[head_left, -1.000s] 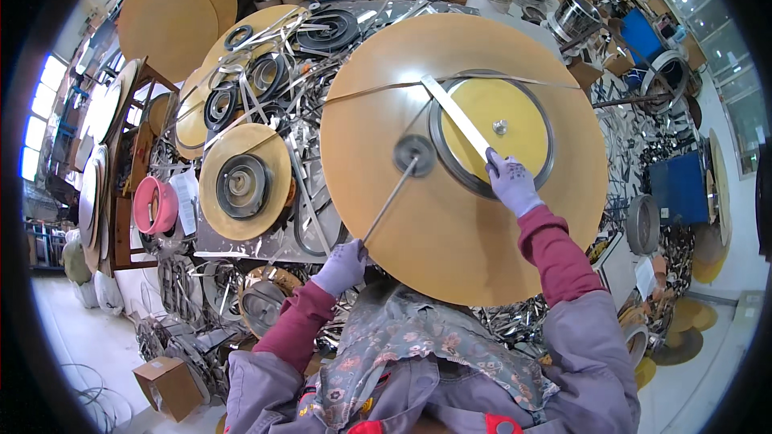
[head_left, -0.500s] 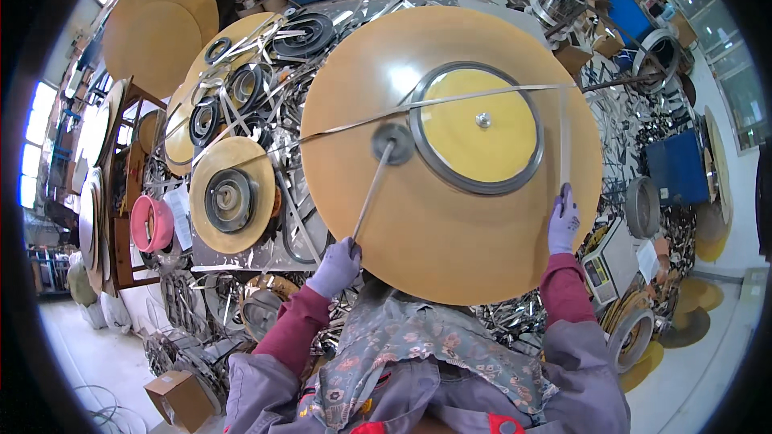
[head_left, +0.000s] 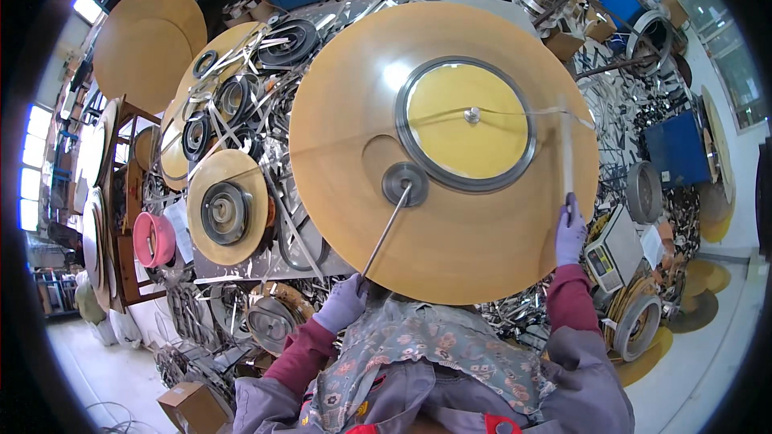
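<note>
You have two gloved hands, left [head_left: 342,303] and right [head_left: 569,231], at one big disc [head_left: 450,241]. One yellow reel [head_left: 465,122] sits on it. Far left, one pink spool [head_left: 153,239] and two scales [head_left: 613,253].

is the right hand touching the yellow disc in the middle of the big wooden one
No, the right hand is at the rim of the big wooden disc, holding a strip, apart from the yellow disc.
</note>
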`<state>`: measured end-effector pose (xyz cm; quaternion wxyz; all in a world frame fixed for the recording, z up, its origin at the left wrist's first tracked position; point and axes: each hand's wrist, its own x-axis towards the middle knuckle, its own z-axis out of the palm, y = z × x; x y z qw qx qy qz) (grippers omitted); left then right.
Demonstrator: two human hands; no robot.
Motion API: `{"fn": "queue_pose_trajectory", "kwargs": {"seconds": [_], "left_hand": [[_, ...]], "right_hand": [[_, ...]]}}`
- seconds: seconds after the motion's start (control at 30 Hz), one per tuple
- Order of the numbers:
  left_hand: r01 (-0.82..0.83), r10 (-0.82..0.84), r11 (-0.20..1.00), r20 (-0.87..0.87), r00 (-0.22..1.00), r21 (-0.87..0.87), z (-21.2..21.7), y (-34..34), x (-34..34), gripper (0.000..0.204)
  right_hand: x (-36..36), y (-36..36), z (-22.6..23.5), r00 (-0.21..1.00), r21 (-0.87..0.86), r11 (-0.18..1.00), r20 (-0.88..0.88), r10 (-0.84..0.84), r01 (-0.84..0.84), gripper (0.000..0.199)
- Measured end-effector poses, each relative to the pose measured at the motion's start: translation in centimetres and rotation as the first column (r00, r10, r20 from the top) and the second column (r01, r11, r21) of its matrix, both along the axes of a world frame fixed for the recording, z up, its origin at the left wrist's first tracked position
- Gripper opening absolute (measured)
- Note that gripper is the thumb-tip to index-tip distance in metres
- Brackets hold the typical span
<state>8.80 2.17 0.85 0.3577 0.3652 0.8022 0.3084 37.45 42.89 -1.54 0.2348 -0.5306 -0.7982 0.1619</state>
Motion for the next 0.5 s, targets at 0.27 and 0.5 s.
{"fn": "queue_pose_trajectory", "kwargs": {"seconds": [0.27,0.5], "left_hand": [[-0.073,0.03,0.976,-0.205,0.978,-0.204,-1.5,-3.0,-2.2,0.015],[-0.148,0.104,0.972,-0.229,0.968,-0.182,-2.6,-4.2,-4.2,0.014]], "right_hand": [[6.1,1.8,3.5,0.746,-0.809,0.577,-0.449,-0.492,-0.107,0.04],[4.5,3.3,6.4,0.824,-0.859,0.503,-0.352,-0.444,-0.096,0.024]]}}
